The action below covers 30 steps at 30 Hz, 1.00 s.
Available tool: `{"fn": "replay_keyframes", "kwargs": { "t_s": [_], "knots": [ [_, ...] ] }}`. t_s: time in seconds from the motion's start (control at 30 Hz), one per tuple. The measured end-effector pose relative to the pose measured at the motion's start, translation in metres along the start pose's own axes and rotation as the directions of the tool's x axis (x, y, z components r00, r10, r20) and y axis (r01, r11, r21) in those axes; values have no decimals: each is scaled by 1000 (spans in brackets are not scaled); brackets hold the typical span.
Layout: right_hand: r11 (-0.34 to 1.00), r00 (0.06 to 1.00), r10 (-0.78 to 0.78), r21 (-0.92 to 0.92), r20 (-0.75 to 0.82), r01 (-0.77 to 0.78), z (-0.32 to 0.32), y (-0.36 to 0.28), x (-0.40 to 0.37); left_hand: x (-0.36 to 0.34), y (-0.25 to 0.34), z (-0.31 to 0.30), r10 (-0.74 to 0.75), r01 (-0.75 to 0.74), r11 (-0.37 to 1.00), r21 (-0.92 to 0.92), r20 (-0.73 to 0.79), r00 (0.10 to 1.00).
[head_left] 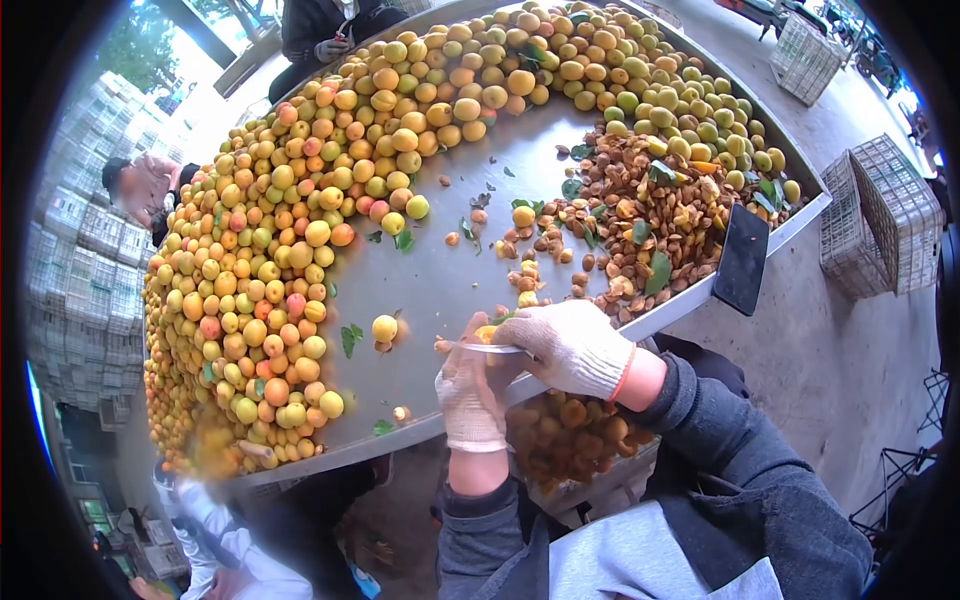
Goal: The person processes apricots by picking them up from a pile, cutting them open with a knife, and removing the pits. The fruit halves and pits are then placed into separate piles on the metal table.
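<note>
Head view: both hands in white knit gloves, working at the near rim of a big round metal table (450, 270). Right hand (570, 345) is closed tight around a knife (490, 348); the thin blade points left, lying level across the table edge. Left hand (470, 395) comes up from below, fingers curled onto a small apricot (487, 332) that sits right against the blade, between the two hands (the thumb side is hidden, so the exact hold is unclear).

Heap of apricots (290, 230), yellow to red-orange, banks along the left and far sides of the table. Pile of pits (650, 200) with loose leaves lies on the right side, just beyond the right hand. One lone fruit (384, 328) rests on bare metal left of the hands. Dark phone (742, 258) leans on the right rim. Bin of cut fruit (565, 432) sits under the table edge, below the hands. Wire crates (880, 215) stand on the ground at right. Another gloved hand (330, 47) shows at the far rim.
</note>
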State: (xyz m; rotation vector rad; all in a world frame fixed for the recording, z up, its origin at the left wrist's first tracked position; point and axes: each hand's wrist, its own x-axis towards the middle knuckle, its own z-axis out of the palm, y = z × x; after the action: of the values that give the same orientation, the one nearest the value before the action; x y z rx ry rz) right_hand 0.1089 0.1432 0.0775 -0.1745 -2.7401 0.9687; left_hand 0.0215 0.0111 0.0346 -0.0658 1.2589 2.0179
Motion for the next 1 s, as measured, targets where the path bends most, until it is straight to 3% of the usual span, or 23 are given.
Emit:
{"fn": "replay_keyframes", "kwargs": {
  "t_s": [0.07,0.13,0.2,0.23,0.27,0.3,0.33,0.37,0.4,0.43,0.5,0.57,0.6,0.67,0.7,0.77,0.8,0.83,0.87,0.9,0.93,1.0],
  "knots": [
    [1000,1000,9,-21,-17,-9,2,0,2,-1,0,1,37,-38,999,26,10,999],
    [995,986,71,85,-149,-59,5,3,2,-5,0,-1,68,-69,996,61,25,997],
    [841,949,242,531,-201,-102,-2,13,5,-12,4,-7,-35,35,999,3,126,991],
    [785,931,347,578,-110,-225,-12,13,6,-20,4,-9,-27,26,1000,9,119,992],
    [892,934,290,413,-210,-184,-15,18,5,-29,4,-11,-37,-10,988,152,298,954],
    [897,934,309,381,-178,-224,-18,20,3,-36,8,-8,-76,-67,956,286,464,883],
    [901,933,330,345,-147,-264,-21,21,1,-40,14,-4,-75,-71,954,292,462,884],
    [900,933,328,350,-148,-261,-23,19,2,-45,21,2,43,-398,700,593,521,852],
    [884,925,352,377,-143,-278,-25,17,1,-48,25,6,110,-618,264,740,613,782],
    [866,916,378,403,-137,-297,-25,16,0,-45,31,4,222,-490,416,765,437,871],
    [861,914,374,424,-157,-279,-26,15,-1,-6,43,-25,425,-410,666,623,135,895],
    [858,912,366,446,-185,-254,-23,17,-1,45,66,-69,610,-336,102,936,208,764],
    [880,920,337,414,-201,-232,-19,19,0,63,66,-83,611,-340,96,935,214,762],
    [900,924,312,381,-221,-213,-16,19,0,86,63,-98,465,-29,-228,973,134,875],
    [879,926,331,416,-179,-233,-16,17,0,87,65,-96,463,-34,-231,972,140,875],
    [866,935,336,430,-118,-257,-20,10,1,87,67,-91,473,114,-269,956,28,881],
    [865,933,338,430,-121,-258,-17,10,1,84,67,-86,472,111,-270,956,31,881],
    [851,945,312,471,-99,-232,-12,11,1,76,65,-77,421,-18,65,998,-11,907],
    [834,956,283,512,-78,-205,-7,11,1,69,66,-70,360,-123,399,908,-32,933],
    [843,965,248,510,-88,-170,-3,11,-1,63,69,-63,230,-69,624,778,-99,968],
    [844,966,245,510,-88,-167,0,9,-1,51,70,-54,234,-71,624,778,-99,967],
    [726,950,312,652,-29,-218,4,5,0,21,66,-35,146,-193,832,521,131,981]
  ]
}}
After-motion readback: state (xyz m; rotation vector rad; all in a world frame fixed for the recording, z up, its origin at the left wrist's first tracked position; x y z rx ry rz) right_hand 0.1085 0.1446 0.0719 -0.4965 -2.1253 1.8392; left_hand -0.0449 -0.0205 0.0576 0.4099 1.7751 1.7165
